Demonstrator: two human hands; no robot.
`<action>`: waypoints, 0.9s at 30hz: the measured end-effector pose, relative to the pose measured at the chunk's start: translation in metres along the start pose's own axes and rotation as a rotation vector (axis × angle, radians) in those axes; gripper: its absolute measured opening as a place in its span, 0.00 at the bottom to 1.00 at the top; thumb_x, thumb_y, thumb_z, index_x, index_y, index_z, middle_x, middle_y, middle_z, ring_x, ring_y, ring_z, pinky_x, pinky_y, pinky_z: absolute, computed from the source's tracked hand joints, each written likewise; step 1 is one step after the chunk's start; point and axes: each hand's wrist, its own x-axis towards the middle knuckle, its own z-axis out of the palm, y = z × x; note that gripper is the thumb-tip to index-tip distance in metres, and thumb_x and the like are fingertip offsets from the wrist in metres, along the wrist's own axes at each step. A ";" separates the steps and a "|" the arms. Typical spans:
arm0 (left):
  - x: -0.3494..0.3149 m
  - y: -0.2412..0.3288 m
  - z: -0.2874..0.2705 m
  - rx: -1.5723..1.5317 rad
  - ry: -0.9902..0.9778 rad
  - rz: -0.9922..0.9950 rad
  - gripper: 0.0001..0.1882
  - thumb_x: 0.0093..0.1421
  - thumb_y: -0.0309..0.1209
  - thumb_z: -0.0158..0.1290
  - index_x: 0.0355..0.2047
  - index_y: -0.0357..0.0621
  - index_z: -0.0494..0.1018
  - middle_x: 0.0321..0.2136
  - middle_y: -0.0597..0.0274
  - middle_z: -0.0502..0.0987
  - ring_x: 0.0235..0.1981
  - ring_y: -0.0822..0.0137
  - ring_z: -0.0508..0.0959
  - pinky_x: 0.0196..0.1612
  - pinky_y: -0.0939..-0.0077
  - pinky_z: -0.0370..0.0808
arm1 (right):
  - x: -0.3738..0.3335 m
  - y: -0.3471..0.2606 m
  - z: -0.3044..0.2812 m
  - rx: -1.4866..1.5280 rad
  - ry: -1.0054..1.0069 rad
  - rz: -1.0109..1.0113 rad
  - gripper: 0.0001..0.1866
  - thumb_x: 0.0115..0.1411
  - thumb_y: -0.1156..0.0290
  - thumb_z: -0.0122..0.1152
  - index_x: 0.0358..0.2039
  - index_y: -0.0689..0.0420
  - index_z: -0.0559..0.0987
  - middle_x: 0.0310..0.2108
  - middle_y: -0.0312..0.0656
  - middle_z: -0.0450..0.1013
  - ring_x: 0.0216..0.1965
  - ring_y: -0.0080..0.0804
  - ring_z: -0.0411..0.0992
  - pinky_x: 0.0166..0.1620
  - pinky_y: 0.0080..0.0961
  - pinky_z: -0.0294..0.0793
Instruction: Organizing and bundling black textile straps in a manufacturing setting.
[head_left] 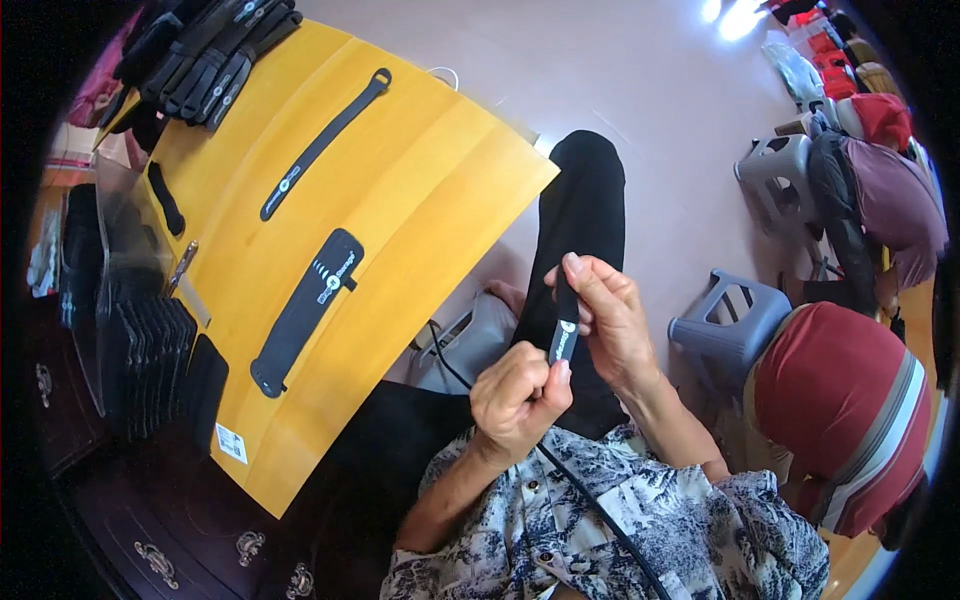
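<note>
Above my lap, both hands hold a narrow black strap [566, 302] with white print near its lower end. My left hand [515, 396] pinches that lower end between thumb and curled fingers. Higher up, the fingers and thumb of my right hand [617, 318] grip the upper part. To the left, on a yellow board [430, 200], lie a long black strap [325, 145] with a loop at its far end and a wider black strap piece [295, 335]. A bundle of similar black straps [215, 60] is heaped at the far left corner.
A short black strap [166, 200], a cutter-like tool [184, 268] and a stack of black pieces [150, 370] lie along the board's left side. Dark drawers [150, 520] stand lower left. Grey stools [730, 325] and two people [850, 410] are at the right.
</note>
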 end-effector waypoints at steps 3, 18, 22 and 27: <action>0.001 0.010 -0.003 -0.207 -0.050 -0.286 0.06 0.58 0.22 0.53 0.24 0.37 0.70 0.20 0.61 0.75 0.20 0.72 0.74 0.23 0.80 0.70 | -0.011 -0.004 -0.003 -0.144 0.035 -0.103 0.14 0.65 0.62 0.54 0.28 0.58 0.78 0.19 0.26 0.69 0.15 0.09 0.53 0.19 0.10 0.51; 0.025 0.010 -0.010 -0.515 -0.183 -0.825 0.22 0.70 0.43 0.41 0.33 0.35 0.73 0.23 0.61 0.76 0.24 0.74 0.76 0.27 0.81 0.73 | -0.019 -0.008 -0.006 -0.680 -0.141 -0.496 0.09 0.58 0.73 0.62 0.36 0.65 0.80 0.30 0.42 0.72 0.26 0.26 0.73 0.28 0.21 0.73; 0.023 0.004 -0.006 -0.348 -0.185 -0.738 0.21 0.70 0.40 0.40 0.32 0.34 0.72 0.21 0.61 0.75 0.23 0.74 0.75 0.26 0.80 0.73 | -0.013 -0.001 -0.010 -0.656 -0.124 -0.425 0.11 0.59 0.73 0.58 0.40 0.64 0.78 0.31 0.41 0.71 0.23 0.21 0.70 0.29 0.17 0.71; 0.030 0.010 -0.001 -0.199 -0.257 -0.623 0.17 0.69 0.35 0.42 0.30 0.33 0.71 0.21 0.59 0.75 0.21 0.69 0.76 0.26 0.75 0.74 | -0.014 -0.006 -0.013 -0.560 -0.227 -0.424 0.12 0.66 0.68 0.51 0.42 0.63 0.77 0.27 0.36 0.70 0.25 0.18 0.67 0.29 0.16 0.69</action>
